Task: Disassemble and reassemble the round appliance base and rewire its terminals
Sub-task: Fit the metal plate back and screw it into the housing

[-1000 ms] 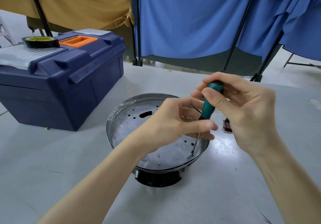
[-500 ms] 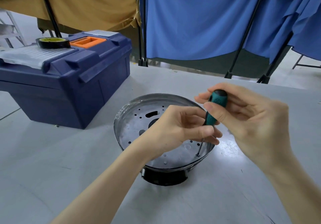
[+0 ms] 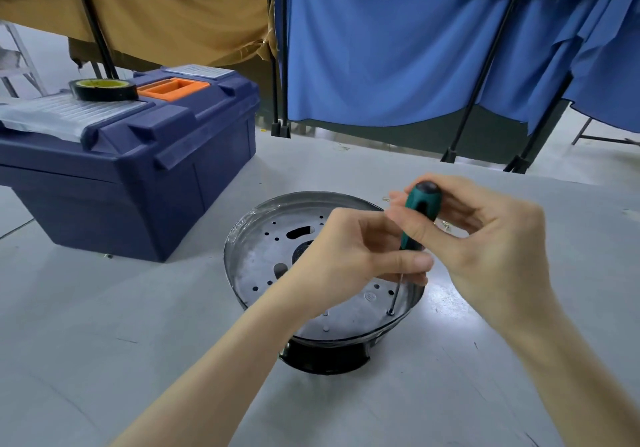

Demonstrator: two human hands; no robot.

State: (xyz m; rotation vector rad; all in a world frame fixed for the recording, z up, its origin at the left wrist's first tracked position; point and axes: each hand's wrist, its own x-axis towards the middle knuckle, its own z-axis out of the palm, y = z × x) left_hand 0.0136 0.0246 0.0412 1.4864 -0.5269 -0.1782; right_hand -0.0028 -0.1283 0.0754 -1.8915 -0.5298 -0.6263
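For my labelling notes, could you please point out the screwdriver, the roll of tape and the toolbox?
screwdriver (image 3: 412, 212): head view, on the green handle.
roll of tape (image 3: 104, 95): head view, on its black outer side.
toolbox (image 3: 104, 218): head view, on its blue front wall.

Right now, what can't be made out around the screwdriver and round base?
Head view:
- Screw head under the screwdriver tip: too small.
- Centre of the round base: hidden by the left hand.
- Terminals and wiring: none show; the base's plate covers the inside.
- Table behind the right hand: hidden by it.
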